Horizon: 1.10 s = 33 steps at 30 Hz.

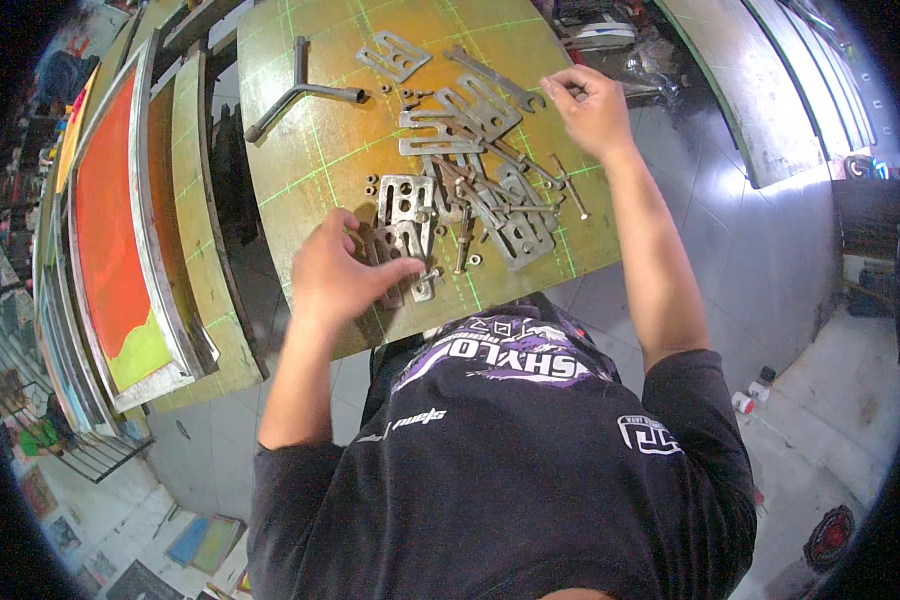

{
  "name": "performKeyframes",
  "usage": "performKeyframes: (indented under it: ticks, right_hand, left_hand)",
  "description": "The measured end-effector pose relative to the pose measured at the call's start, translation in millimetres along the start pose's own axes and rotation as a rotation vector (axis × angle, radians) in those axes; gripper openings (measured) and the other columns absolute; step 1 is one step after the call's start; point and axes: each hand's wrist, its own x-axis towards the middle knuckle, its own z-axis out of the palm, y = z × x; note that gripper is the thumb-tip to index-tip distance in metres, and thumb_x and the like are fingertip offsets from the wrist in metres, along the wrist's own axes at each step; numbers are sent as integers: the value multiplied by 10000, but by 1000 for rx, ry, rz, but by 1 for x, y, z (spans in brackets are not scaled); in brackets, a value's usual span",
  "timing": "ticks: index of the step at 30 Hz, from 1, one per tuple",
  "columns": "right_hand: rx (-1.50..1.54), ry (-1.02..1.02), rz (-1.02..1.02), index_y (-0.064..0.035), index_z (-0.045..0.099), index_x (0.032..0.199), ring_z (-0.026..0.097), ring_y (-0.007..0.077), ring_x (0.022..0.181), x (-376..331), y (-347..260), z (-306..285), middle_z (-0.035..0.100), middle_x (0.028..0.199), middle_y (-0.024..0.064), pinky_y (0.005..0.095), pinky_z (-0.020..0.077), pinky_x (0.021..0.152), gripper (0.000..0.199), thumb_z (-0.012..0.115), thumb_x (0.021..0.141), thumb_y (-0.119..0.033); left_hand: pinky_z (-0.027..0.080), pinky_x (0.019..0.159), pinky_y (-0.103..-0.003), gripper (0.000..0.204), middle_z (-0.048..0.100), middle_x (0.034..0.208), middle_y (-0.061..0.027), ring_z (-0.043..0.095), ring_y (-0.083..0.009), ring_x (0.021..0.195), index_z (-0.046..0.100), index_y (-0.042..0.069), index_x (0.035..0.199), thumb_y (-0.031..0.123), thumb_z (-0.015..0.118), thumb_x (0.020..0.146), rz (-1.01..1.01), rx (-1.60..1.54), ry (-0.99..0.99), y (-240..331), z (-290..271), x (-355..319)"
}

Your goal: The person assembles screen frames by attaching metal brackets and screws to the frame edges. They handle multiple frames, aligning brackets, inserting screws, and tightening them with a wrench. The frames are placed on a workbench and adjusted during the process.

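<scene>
My left hand (332, 272) is at the near left of a pile of metal parts, its fingers and thumb spread apart. Its thumb lies over a slotted metal plate (404, 242) at the near edge of the pile; whether it presses on it I cannot tell. Another slotted plate (406, 196) lies just beyond. My right hand (592, 112) is raised at the table's right side, thumb and fingers drawn together in a pinch; anything between them is too small to make out. Close to its fingertips is the jaw of an open-end wrench (500, 78).
The greenish table (300, 215) bears a three-armed socket wrench (300, 92), more slotted plates (392, 56), several nuts (475, 259) and long bolts (570, 186). Framed screens, one red and yellow-green (120, 230), stand at the left. Long boards (760, 90) extend at the right.
</scene>
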Motion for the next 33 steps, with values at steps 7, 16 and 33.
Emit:
performKeyframes:
  ticks: [7, 16, 33]
  right_hand:
    - [-26, 0, -25, -46, 675, 819, 633, 247, 749, 2, 2, 2, 653, 831, 119, 325, 486, 682, 224, 646, 782, -265]
    - [46, -13, -14, -59, 682, 802, 617, 273, 673, 5, 7, 5, 646, 834, 140, 332, 485, 657, 233, 658, 753, -285]
    - [-18, -22, 4, -41, 679, 852, 640, 266, 818, 3, -3, 2, 665, 864, 145, 329, 478, 739, 244, 651, 773, -271]
  left_hand:
    - [434, 569, -261, 399, 537, 660, -24, 503, -124, 604, 533, 26, 786, 190, 839, 589, -57, -366, 97, -9, 20, -8]
    - [412, 568, -198, 211, 588, 766, -43, 503, -74, 626, 557, -17, 978, -10, 637, 782, -136, -871, 117, -9, 14, 9]
    - [475, 715, -232, 156, 676, 845, -69, 616, -102, 763, 652, -1, 945, 36, 642, 794, 42, -560, 627, -43, 31, -36]
